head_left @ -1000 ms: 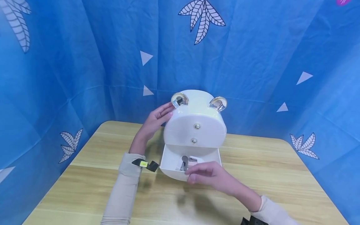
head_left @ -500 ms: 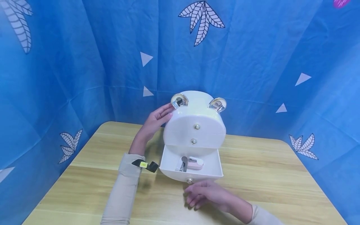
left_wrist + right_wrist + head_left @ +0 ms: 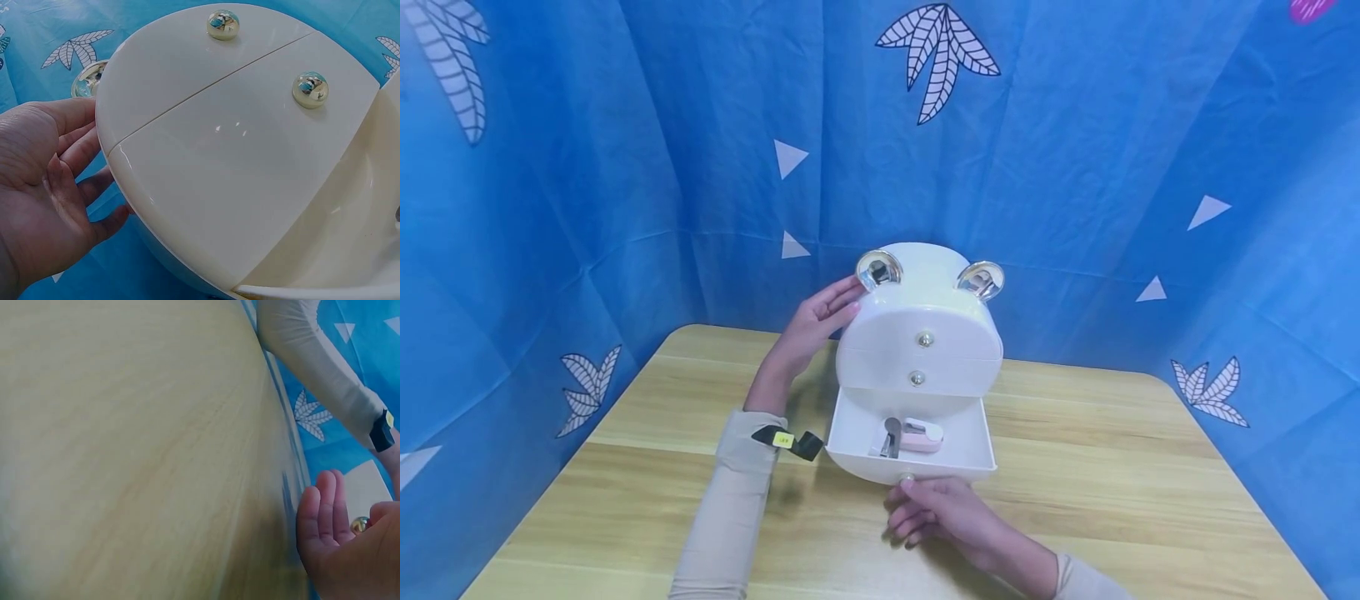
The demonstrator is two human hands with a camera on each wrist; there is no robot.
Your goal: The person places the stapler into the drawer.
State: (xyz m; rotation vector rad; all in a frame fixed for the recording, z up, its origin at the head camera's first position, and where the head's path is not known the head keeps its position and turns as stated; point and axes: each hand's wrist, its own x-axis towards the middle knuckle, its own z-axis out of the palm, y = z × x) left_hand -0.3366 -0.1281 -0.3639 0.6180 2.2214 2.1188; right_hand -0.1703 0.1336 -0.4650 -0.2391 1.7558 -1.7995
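Observation:
A white storage box (image 3: 917,325) with mirrored, gold-rimmed ears stands on the table, its bottom drawer (image 3: 958,446) pulled out. Inside that drawer lie a small silver metal item (image 3: 891,437) and a pink-and-white item (image 3: 922,436). My left hand (image 3: 811,327) rests on the box's left side, fingers extended behind its edge, as the left wrist view also shows. At the drawer front, my right hand (image 3: 951,517) pinches the drawer knob (image 3: 360,525) between thumb and forefinger, the other fingers loosely bent below. The thumb covers much of the knob in the head view.
Two shiny knobs, an upper knob (image 3: 223,25) and a lower knob (image 3: 310,90), mark the closed drawers above. The wooden table (image 3: 1112,467) extends to both sides. A blue patterned curtain (image 3: 1075,167) hangs close behind the box.
My right hand has moved from over the drawer's front edge down to its knob and now pinches it. The left hand stays on the box's side.

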